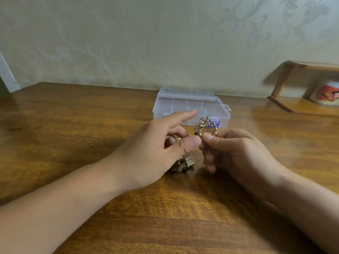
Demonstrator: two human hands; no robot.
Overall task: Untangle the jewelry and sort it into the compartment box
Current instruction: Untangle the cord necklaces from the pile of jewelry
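A tangle of gold jewelry (205,126) is held up between both hands, just in front of the clear plastic compartment box (190,105), whose lid is closed. My left hand (156,149) pinches a thin strand of it with thumb and middle finger, index finger pointing out straight. My right hand (234,149) pinches the gold twisted hoop between thumb and fingers. More of the tangle, a square gold pendant (189,160) with dark beads, hangs below my left hand onto the wooden table (73,125).
The box has blue latches (214,123) on its near side and stands close to the wall. At the far right stands a small wooden shelf (300,107) with a printed mug (326,95) under it.
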